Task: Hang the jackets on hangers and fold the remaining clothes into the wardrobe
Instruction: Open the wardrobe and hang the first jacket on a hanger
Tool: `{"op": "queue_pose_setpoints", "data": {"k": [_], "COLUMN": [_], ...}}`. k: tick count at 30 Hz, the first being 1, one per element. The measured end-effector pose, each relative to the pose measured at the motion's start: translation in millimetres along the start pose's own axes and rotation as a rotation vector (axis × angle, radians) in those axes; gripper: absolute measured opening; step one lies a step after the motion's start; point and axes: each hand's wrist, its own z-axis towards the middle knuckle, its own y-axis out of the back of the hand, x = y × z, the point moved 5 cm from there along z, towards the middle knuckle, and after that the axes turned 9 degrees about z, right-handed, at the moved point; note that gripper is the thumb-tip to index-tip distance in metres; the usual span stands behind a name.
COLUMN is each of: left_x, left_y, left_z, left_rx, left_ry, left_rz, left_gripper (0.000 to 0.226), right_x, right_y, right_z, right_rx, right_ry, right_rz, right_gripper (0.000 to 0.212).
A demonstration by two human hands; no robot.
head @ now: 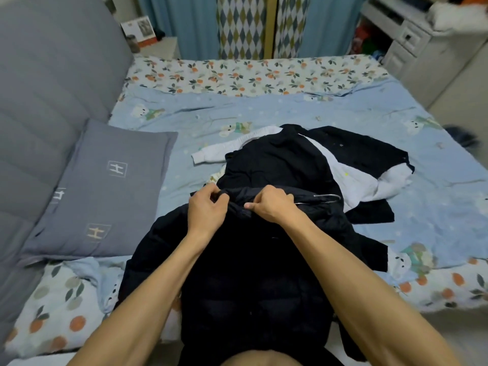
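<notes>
A dark puffer jacket [250,273] lies on the bed in front of me, its collar pointing away. My left hand [208,210] pinches the collar on the left. My right hand [272,207] grips the collar just beside it. A metal hanger hook [327,197] pokes out of the collar to the right of my right hand. Beyond the jacket lies a heap of clothes: a black garment [277,159], a white top [351,178] with one sleeve stretched to the left, and another black piece [364,149].
The bed carries a light blue cartoon-print cover [435,194] over a floral sheet. A grey pillow [111,191] leans near the grey padded headboard [47,88] on the left. Blue curtains stand beyond the bed, a white cabinet [412,48] at the far right.
</notes>
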Motion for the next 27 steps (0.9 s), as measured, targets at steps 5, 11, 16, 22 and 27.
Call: {"op": "queue_pose_setpoints", "data": {"k": [5,11,16,22,27], "left_x": [-22,-19,-17,-5,16], "left_y": [-6,-14,-45,-61,-50], "left_z": [-12,2,2,19,53], "left_rx": [-0.049,0.055,0.351,0.328,0.153], "left_ry": [-0.006,0.034,-0.188,-0.156,0.082], "left_rz": [-0.059,-0.001,0.176,0.355,0.234], "left_gripper": [0.024,0.022,0.01,0.027,0.01], "right_x": [-10,1,-10,-19,-68], "right_y": [4,13,21,24,39], "right_z": [3,3,4,-2,4], "right_rx": [-0.035,-0.049,-0.061,-0.086,-0.2], "right_ry": [0.025,0.204,0.285,0.414,0.379], "right_rz": [-0.106,0.08,0.142,0.153,0.13], "right_gripper": [0.03,0.015,0.029,0.027,0.014]}}
